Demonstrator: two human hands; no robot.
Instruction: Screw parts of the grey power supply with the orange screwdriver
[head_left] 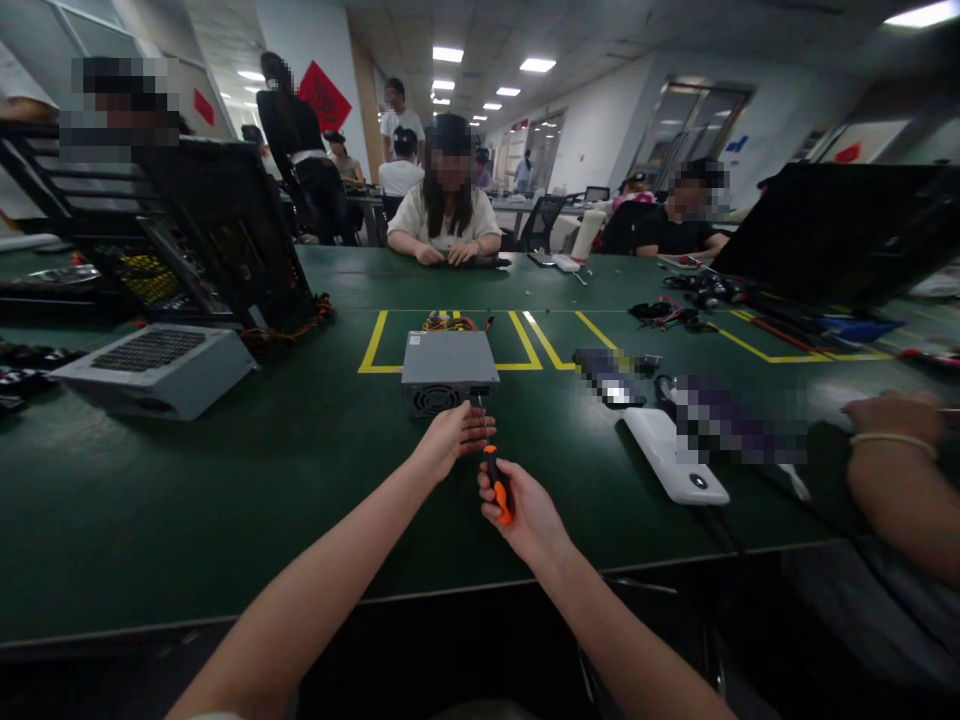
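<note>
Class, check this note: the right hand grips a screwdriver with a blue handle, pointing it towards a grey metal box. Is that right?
No: in the head view, the screwdriver has an orange and black handle, not a blue one. The right hand does grip it, pointing it towards the grey metal box.

– Where does the light come from?
– Ceiling panels (538, 65), glaring white; the green counter (322, 500) looks dim, nearly black beneath its front edge.
– Sharp?
– Slightly soft. The edges bow and smear, right corners darken, and square pixel blocks cover several patches.
</note>
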